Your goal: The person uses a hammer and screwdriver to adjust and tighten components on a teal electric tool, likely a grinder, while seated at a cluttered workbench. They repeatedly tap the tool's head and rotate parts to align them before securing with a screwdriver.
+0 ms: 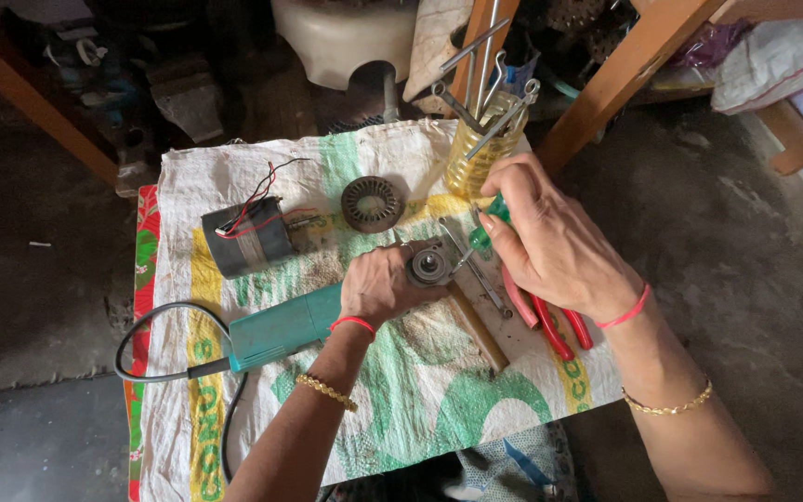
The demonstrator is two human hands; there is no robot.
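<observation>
The left hand (378,284) was closed around the front end of a teal grinder (281,327), fingers wrapped over the body just behind the metal head (429,266). The grinder lay across the middle of a white woven sack (401,400) printed in green and yellow, which covered the work surface; its black cable (155,372) looped out past the sack's left edge. The right hand (550,237) gripped a green-handled screwdriver (490,223) between thumb and fingers, with the shaft angled down toward the head; whether the tip touched the head could not be told. Red-handled pliers (550,321) lay under the right wrist near the sack's right edge. A wooden handle (478,327) lay just right of the head, pointing toward the near edge, and a slim wrench (476,270) lay between it and the pliers. Toward the far left corner stood a dark motor (248,240) with red and black wires (257,195) on top. A ring-shaped stator core (371,204) lay near the far edge, between the motor and a clear jar (480,153). The jar stood at the far right corner, held yellowish liquid and carried several wrenches (485,84) standing upright. Both wrists carried red threads and gold bracelets.
</observation>
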